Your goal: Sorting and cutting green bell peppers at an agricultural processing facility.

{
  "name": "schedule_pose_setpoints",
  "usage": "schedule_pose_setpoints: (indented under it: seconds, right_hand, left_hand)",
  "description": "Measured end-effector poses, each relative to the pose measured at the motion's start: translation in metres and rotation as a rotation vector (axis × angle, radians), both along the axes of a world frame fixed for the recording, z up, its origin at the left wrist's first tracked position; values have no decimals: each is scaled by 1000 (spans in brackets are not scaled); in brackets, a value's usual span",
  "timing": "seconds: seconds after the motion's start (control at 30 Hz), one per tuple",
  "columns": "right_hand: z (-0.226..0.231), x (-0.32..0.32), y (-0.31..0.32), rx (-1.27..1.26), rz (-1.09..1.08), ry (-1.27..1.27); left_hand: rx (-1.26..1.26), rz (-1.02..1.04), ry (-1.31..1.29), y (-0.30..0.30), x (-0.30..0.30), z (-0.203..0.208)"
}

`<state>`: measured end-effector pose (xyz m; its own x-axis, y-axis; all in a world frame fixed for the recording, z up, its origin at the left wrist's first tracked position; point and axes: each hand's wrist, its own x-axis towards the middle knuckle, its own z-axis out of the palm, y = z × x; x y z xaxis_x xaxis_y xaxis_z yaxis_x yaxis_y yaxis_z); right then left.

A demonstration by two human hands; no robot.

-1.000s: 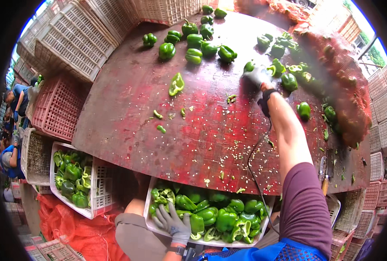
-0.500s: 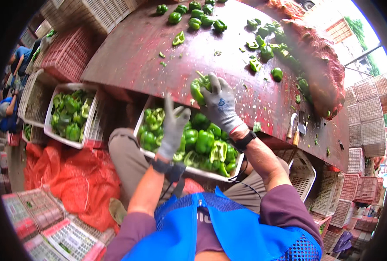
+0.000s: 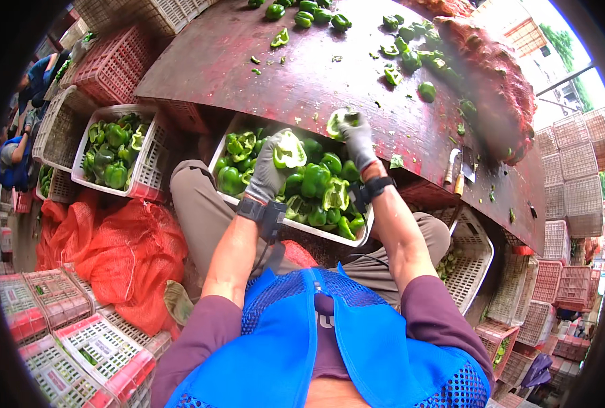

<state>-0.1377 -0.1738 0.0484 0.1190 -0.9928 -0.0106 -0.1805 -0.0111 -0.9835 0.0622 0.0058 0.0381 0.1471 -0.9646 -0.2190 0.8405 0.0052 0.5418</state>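
One pepper half (image 3: 289, 150) is in the gloved left hand (image 3: 267, 170), over the crate (image 3: 323, 233) of green peppers (image 3: 316, 181); its fingers are bent around the half, but their tips I cannot see. Another half (image 3: 336, 122) is at the table's (image 3: 262, 88) near edge, pinched by the right hand (image 3: 361, 146), also gloved. To the right, two knives (image 3: 459, 183) lie on the table; beyond them rests a red sack (image 3: 493, 88).

A bell pepper half (image 3: 289, 151) partly hides my left hand (image 3: 266, 171). The far-right mesh sack (image 3: 489, 75) looks blurred, and my view cuts off the table (image 3: 248, 41) at the far end.
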Motion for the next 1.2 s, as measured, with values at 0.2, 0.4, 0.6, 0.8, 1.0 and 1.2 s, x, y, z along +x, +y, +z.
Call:
schedule_pose_setpoints:
  seconds: [0.2, 0.4, 0.6, 0.8, 1.0, 1.2]
  right_hand:
    - [-9, -58, -78, -344, -151, 791]
    - [85, 1, 55, -721, 520, 644]
    - [94, -15, 93, -748, 738, 892]
    - [54, -10, 107, -614, 784, 941]
    - [39, -9, 122, -397, 616, 589]
    - [10, -39, 111, 581, 378, -351]
  left_hand:
    - [2, -178, 147, -14, -4, 8]
    - [130, -127, 29, 8, -5, -5]
    - [75, -301, -103, 5, -40, -4]
    - [182, -338, -170, 16, -49, -12]
    - [109, -354, -132, 28, -46, -18]
    - [2, -378, -204, 18, -56, -27]
